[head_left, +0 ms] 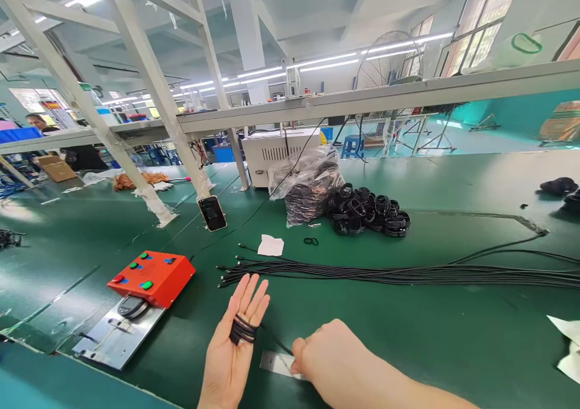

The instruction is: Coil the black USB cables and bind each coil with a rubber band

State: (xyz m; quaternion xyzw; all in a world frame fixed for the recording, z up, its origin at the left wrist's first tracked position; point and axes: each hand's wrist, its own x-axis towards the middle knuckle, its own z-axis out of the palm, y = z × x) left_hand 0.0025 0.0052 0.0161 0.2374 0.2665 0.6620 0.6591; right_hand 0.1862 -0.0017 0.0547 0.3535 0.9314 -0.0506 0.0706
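My left hand [238, 336] is palm up with its fingers stretched out. Several turns of a black cable [243, 329] loop around it at the base of the fingers. From those loops the cable runs to my right hand [324, 354], whose closed fingers grip it low over the table. Under the right hand lies a flat pale strip [276, 363], partly covered by the fingers. Just beyond both hands, a bundle of long straight black cables [344, 271] stretches to the right, its plug ends toward the left.
An orange box with buttons [151, 276] sits on the left by a metal plate [120, 330]. Coiled black cables [367, 209] are heaped beside a plastic bag [308, 191]. A phone [212, 213] leans on a post. White paper [270, 245] lies behind the cable bundle.
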